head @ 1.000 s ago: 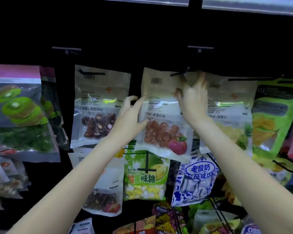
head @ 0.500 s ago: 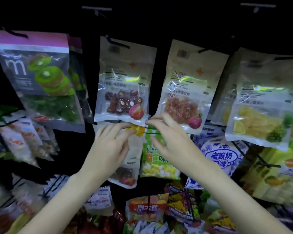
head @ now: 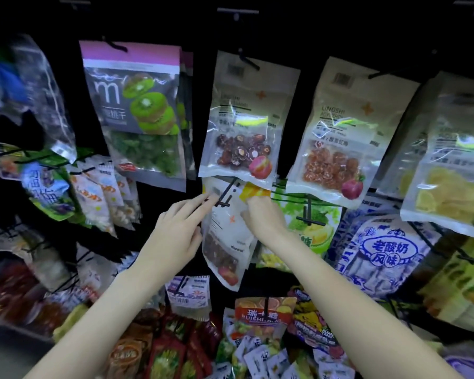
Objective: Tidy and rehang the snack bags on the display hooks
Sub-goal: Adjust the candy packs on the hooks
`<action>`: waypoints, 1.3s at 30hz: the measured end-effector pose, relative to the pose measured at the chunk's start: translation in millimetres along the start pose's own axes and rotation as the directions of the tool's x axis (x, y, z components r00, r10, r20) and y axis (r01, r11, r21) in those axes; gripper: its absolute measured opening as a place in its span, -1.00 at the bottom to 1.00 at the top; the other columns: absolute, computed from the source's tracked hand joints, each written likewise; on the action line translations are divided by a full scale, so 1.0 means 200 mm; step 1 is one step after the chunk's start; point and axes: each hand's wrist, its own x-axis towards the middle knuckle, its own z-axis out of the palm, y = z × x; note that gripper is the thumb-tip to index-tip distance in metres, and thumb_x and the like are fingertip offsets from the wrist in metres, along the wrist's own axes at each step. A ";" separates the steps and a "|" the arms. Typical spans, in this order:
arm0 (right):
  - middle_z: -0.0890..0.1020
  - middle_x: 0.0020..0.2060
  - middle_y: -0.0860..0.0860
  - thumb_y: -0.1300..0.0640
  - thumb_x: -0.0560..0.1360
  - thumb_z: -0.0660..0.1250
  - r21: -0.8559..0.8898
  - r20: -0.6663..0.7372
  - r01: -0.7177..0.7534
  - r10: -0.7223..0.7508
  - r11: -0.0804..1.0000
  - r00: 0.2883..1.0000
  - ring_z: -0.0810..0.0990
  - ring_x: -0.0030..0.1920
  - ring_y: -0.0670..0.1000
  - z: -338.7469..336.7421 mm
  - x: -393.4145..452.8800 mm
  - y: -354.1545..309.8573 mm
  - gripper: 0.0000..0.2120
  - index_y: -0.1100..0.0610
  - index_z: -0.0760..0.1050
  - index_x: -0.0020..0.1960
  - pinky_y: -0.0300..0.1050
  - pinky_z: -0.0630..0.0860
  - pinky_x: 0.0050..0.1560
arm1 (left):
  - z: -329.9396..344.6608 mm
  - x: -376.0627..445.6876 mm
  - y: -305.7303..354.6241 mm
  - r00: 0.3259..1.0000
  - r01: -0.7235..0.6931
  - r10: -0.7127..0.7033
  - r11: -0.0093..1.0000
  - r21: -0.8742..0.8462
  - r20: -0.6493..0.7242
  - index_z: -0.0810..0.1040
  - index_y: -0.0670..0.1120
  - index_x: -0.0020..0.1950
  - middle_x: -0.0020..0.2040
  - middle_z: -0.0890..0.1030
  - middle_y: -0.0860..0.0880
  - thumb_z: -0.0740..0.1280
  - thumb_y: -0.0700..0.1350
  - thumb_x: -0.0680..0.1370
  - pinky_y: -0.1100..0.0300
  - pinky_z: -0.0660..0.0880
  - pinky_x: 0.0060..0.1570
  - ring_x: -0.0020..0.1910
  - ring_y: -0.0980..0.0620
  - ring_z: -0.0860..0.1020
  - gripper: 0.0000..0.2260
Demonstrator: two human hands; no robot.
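A clear snack bag of dark dried fruit [head: 225, 242] hangs crooked on a black hook [head: 226, 194] in the second row. My left hand [head: 175, 231] reaches its straight fingers to the bag's top left corner beside the hook. My right hand [head: 263, 217] grips the bag's top right edge, fingers curled behind it. Above, a bag of dark fruit [head: 244, 127] and a bag of red fruit [head: 337, 132] hang straight on the top row.
A kiwi bag [head: 137, 110] hangs at upper left and a yellow fruit bag [head: 454, 165] at right. A green durian candy bag [head: 309, 217], a blue-and-white yoghurt bag [head: 381, 250] and several more packets crowd the lower hooks.
The view dropped from the top row to the second row. Both hands left the red fruit bag and came down onto the lower dark fruit bag by its hook.
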 end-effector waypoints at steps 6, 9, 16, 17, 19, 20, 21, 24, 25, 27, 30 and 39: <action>0.44 -0.19 0.05 0.20 0.58 0.17 0.002 -0.070 0.213 -0.212 0.977 0.975 0.47 0.02 0.11 -0.07 -0.28 -0.06 -0.87 0.20 0.47 -0.07 -0.11 0.31 -0.23 | -0.06 -0.07 -0.06 1.000 -0.019 0.019 0.999 -0.045 0.007 0.30 -0.02 0.46 0.42 0.35 0.00 0.15 -0.06 0.52 -0.01 0.33 0.21 0.35 0.01 0.28 -0.53; 0.46 -0.11 -0.01 0.09 0.61 0.12 -0.018 -0.074 0.276 -0.276 0.961 0.958 0.49 0.01 0.06 -0.17 -0.43 -0.02 -0.81 0.15 0.48 0.01 -0.12 0.36 -0.22 | -0.07 -0.12 -0.07 0.997 -0.070 0.071 0.996 -0.051 0.025 0.32 0.00 0.43 0.37 0.39 0.01 0.11 0.03 0.52 0.03 0.28 0.20 0.34 0.03 0.29 -0.53; 0.55 -0.18 -0.05 0.17 0.49 0.35 0.285 -0.252 0.303 -0.234 0.909 0.939 0.51 -0.15 -0.04 -0.39 -0.47 0.13 -0.92 0.14 0.62 -0.09 -0.16 0.45 -0.09 | -0.14 -0.06 0.07 0.994 -0.017 -0.025 0.919 -0.394 -0.102 0.53 -0.04 0.21 0.05 0.54 0.21 0.29 -0.11 0.56 0.30 0.44 0.07 0.06 0.29 0.48 -0.77; 0.58 -0.15 -0.04 0.20 0.48 0.37 0.313 -0.303 0.325 -0.231 0.893 0.925 0.53 -0.13 -0.06 -0.42 -0.46 0.13 -0.92 0.16 0.61 -0.05 -0.24 0.44 -0.06 | -0.17 -0.03 0.09 0.990 -0.026 -0.037 0.898 -0.439 -0.135 0.51 -0.02 0.21 0.06 0.52 0.24 0.27 -0.12 0.55 0.38 0.42 0.05 0.08 0.33 0.47 -0.76; 0.58 -0.07 -0.09 0.26 0.48 0.36 0.350 -0.390 0.383 -0.238 0.855 0.889 0.50 -0.06 -0.23 -0.50 -0.45 0.13 -0.83 0.18 0.56 0.07 -0.47 0.35 0.00 | -0.23 0.04 0.14 0.982 -0.068 -0.031 0.866 -0.495 -0.189 0.45 0.06 0.23 0.09 0.49 0.24 0.23 -0.11 0.56 0.36 0.43 0.02 0.10 0.28 0.47 -0.75; 0.54 -0.04 -0.16 0.29 0.48 0.35 0.361 -0.433 0.415 -0.244 0.835 0.868 0.47 -0.04 -0.32 -0.53 -0.44 0.12 -0.77 0.17 0.52 0.12 -0.53 0.31 0.00 | -0.26 0.09 0.16 0.976 -0.088 -0.030 0.853 -0.515 -0.217 0.42 0.10 0.25 0.09 0.47 0.23 0.22 -0.13 0.58 0.28 0.46 0.00 0.08 0.23 0.49 -0.74; 0.50 -0.03 -0.23 0.32 0.48 0.34 0.358 -0.481 0.445 -0.246 0.821 0.842 0.45 -0.06 -0.40 -0.56 -0.43 0.11 -0.72 0.14 0.47 0.17 -0.56 0.28 -0.02 | -0.29 0.13 0.17 0.966 -0.106 -0.037 0.847 -0.521 -0.257 0.40 0.12 0.26 0.08 0.44 0.20 0.21 -0.16 0.59 0.23 0.47 -0.05 0.00 0.17 0.51 -0.71; 0.49 -0.06 -0.09 0.38 0.50 0.24 0.272 -0.663 0.518 -0.233 0.811 0.712 0.48 -0.09 -0.28 -0.64 -0.31 0.09 -0.72 0.11 0.51 0.12 -0.52 0.28 -0.06 | -0.39 0.28 0.22 0.895 -0.154 -0.048 0.900 -0.408 -0.443 0.39 0.06 0.32 0.01 0.34 0.06 0.21 -0.27 0.59 0.39 0.35 -0.23 -0.29 0.14 0.38 -0.64; 0.47 -0.07 0.00 0.41 0.49 0.21 0.248 -0.722 0.523 -0.204 0.816 0.661 0.47 -0.10 -0.20 -0.67 -0.25 0.09 -0.72 0.15 0.57 0.06 -0.49 0.29 -0.06 | -0.42 0.33 0.23 0.868 -0.163 -0.027 0.928 -0.336 -0.496 0.39 0.00 0.35 0.05 0.33 0.01 0.21 -0.29 0.57 0.40 0.32 -0.20 -0.27 0.14 0.35 -0.63; 0.45 -0.08 0.09 0.46 0.45 0.16 0.223 -0.814 0.527 -0.141 0.820 0.564 0.44 -0.06 -0.08 -0.74 -0.14 0.07 -0.69 0.22 0.62 -0.03 -0.42 0.33 -0.01 | -0.46 0.42 0.24 0.830 -0.124 0.008 0.977 -0.172 -0.557 0.35 -0.07 0.41 0.25 0.30 -0.15 0.21 -0.27 0.55 0.32 0.28 0.04 -0.04 0.04 0.36 -0.58; 0.47 -0.06 0.18 0.48 0.40 0.14 0.164 -0.880 0.559 -0.136 0.813 0.456 0.42 -0.02 -0.09 -0.85 -0.01 0.01 -0.66 0.28 0.62 -0.03 -0.44 0.32 0.06 | -0.46 0.52 0.23 0.796 0.034 0.061 0.989 0.145 -0.602 0.30 -0.05 0.46 0.47 0.19 -0.24 0.16 -0.15 0.56 -0.09 0.11 0.32 0.41 -0.16 0.12 -0.56; 0.40 -0.05 0.09 0.41 0.40 0.12 0.218 -0.847 0.572 -0.137 0.791 0.513 0.42 -0.02 -0.03 -0.87 0.16 -0.10 -0.61 0.24 0.61 0.08 -0.54 0.26 0.05 | -0.45 0.68 0.21 0.844 -0.019 0.154 0.966 0.258 -0.514 0.14 -0.05 0.53 0.53 0.12 -0.04 0.05 -0.12 0.58 -0.07 0.04 0.40 0.51 -0.11 0.06 -0.51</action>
